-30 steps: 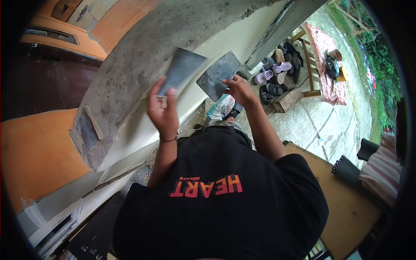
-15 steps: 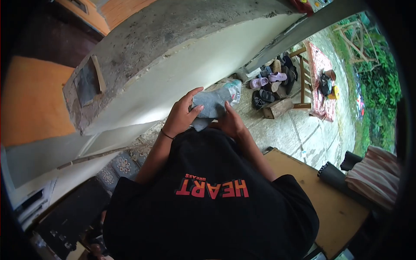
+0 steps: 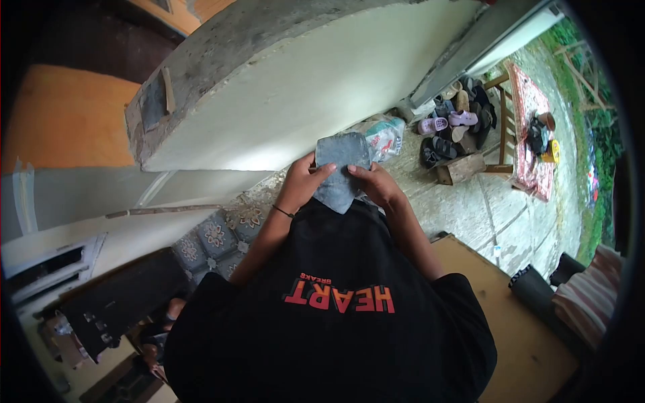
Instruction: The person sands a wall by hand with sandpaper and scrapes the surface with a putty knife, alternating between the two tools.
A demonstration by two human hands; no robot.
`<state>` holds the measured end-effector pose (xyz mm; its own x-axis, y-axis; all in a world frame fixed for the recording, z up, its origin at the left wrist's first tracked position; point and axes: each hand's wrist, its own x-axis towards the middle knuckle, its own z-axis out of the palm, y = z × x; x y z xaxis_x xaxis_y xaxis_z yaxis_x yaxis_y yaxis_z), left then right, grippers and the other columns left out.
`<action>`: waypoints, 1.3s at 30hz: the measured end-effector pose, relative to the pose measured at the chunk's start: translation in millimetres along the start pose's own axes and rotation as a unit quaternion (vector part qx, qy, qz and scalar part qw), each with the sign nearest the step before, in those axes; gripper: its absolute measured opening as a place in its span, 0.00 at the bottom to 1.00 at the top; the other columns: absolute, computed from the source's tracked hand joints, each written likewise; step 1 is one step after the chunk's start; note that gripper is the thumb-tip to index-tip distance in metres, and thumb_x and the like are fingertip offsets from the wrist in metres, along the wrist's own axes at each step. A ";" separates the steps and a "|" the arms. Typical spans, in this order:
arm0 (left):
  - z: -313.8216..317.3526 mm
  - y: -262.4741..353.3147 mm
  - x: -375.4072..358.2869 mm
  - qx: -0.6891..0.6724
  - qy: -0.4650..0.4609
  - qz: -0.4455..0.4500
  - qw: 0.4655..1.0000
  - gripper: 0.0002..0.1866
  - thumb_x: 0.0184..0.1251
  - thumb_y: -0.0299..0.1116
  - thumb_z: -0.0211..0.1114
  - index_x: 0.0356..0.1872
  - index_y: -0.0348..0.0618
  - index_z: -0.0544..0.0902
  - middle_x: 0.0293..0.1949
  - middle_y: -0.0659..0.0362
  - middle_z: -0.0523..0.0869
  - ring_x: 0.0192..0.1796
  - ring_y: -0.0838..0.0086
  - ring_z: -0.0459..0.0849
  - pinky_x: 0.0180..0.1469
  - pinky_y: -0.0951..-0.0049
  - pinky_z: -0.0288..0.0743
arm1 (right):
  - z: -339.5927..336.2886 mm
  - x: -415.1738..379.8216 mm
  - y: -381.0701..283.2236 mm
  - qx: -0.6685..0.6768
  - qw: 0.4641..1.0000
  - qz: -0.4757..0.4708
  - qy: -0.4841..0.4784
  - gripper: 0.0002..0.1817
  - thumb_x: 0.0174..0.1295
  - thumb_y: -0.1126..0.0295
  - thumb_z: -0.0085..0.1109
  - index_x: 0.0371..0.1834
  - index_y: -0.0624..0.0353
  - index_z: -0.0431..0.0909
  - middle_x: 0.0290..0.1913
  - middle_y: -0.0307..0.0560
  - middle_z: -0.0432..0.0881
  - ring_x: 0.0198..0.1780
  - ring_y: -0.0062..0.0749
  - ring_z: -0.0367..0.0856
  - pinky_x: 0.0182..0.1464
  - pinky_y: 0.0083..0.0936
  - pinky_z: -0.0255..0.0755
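A flat grey piece (image 3: 341, 151), perhaps folded cloth or paper, is held up in front of my chest; its lower end comes to a point. My left hand (image 3: 304, 183) grips its left edge, with the thumb lying on the face. On the right edge, my right hand (image 3: 377, 183) pinches it in the same way. The other fingers of both hands are mostly hidden behind the piece. A white plastic bag (image 3: 386, 138) with coloured print lies on the ground just beyond it.
A low pale wall (image 3: 322, 87) runs across ahead. Shoes and sandals (image 3: 440, 149) are piled by a wooden block (image 3: 461, 169) and a bench with a red patterned cover (image 3: 531, 101). A brown board (image 3: 500, 302) is at right. Part of another person (image 3: 153, 342) shows lower left.
The grey piece has turned to face me, its pointed end now downward. My right thumb has come onto its face. The whole view has shifted slightly.
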<state>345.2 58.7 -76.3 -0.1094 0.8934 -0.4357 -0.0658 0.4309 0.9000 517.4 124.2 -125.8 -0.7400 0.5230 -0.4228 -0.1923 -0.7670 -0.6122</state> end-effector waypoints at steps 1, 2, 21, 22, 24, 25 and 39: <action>7.8 -9.8 -0.8 0.006 -0.008 0.022 1.000 0.19 0.57 0.34 0.63 0.46 0.33 0.74 0.38 0.54 0.81 0.41 0.75 0.78 0.46 0.74 0.71 | -5.0 -9.2 4.3 -0.012 1.000 0.011 0.006 0.24 0.53 0.62 0.61 0.51 0.62 0.70 0.45 0.44 0.77 0.46 0.30 0.75 0.51 0.29 0.67; 14.2 -12.5 0.5 0.013 -0.022 0.044 0.999 0.17 0.58 0.32 0.61 0.45 0.33 0.74 0.38 0.55 0.81 0.41 0.74 0.79 0.46 0.74 0.71 | -10.7 -16.0 12.0 0.001 1.000 0.016 0.018 0.24 0.54 0.61 0.61 0.50 0.62 0.70 0.45 0.44 0.77 0.46 0.31 0.75 0.51 0.29 0.68; -103.7 16.5 -15.0 0.280 -0.103 0.182 0.937 0.16 0.57 0.37 0.60 0.40 0.35 0.76 0.30 0.48 0.83 0.35 0.61 0.83 0.38 0.69 0.73 | 78.9 22.5 42.3 -0.199 0.955 -0.139 0.168 0.21 0.54 0.58 0.60 0.47 0.58 0.72 0.38 0.40 0.74 0.40 0.24 0.72 0.43 0.20 0.67; -121.7 14.2 -20.5 0.304 -0.090 0.178 0.932 0.15 0.57 0.37 0.60 0.41 0.36 0.76 0.30 0.48 0.82 0.35 0.59 0.83 0.38 0.68 0.73 | 98.9 37.2 50.0 -0.193 0.955 -0.155 0.164 0.22 0.53 0.59 0.61 0.48 0.59 0.71 0.39 0.42 0.74 0.42 0.25 0.72 0.44 0.21 0.66; -156.1 3.8 -29.3 0.329 -0.081 0.166 0.926 0.15 0.57 0.36 0.59 0.42 0.37 0.76 0.31 0.47 0.82 0.35 0.55 0.81 0.39 0.66 0.72 | 132.9 68.5 71.8 -0.177 0.957 -0.176 0.150 0.25 0.52 0.60 0.62 0.51 0.60 0.68 0.42 0.44 0.73 0.46 0.27 0.71 0.46 0.23 0.66; -170.9 -3.6 -32.7 0.327 -0.087 0.163 0.927 0.15 0.57 0.36 0.59 0.42 0.37 0.76 0.31 0.47 0.82 0.35 0.55 0.81 0.39 0.66 0.72 | 146.1 82.6 84.6 -0.169 0.958 -0.182 0.141 0.27 0.52 0.62 0.63 0.53 0.60 0.66 0.44 0.46 0.73 0.48 0.28 0.70 0.47 0.24 0.66; -248.2 -14.0 -50.0 0.251 -0.292 0.000 0.923 0.13 0.53 0.33 0.65 0.35 0.34 0.78 0.25 0.56 0.81 0.28 0.80 0.77 0.34 0.76 0.71 | 187.9 82.6 152.5 -0.118 0.915 -0.173 0.345 0.22 0.47 0.63 0.67 0.42 0.63 0.73 0.36 0.44 0.77 0.35 0.20 0.73 0.34 0.17 0.67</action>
<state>105.4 -23.6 -70.0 0.4540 0.7465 -0.4864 0.4182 0.3035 0.8561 305.8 -19.4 -128.5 -0.0626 0.8917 -0.4482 -0.1342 -0.4525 -0.8816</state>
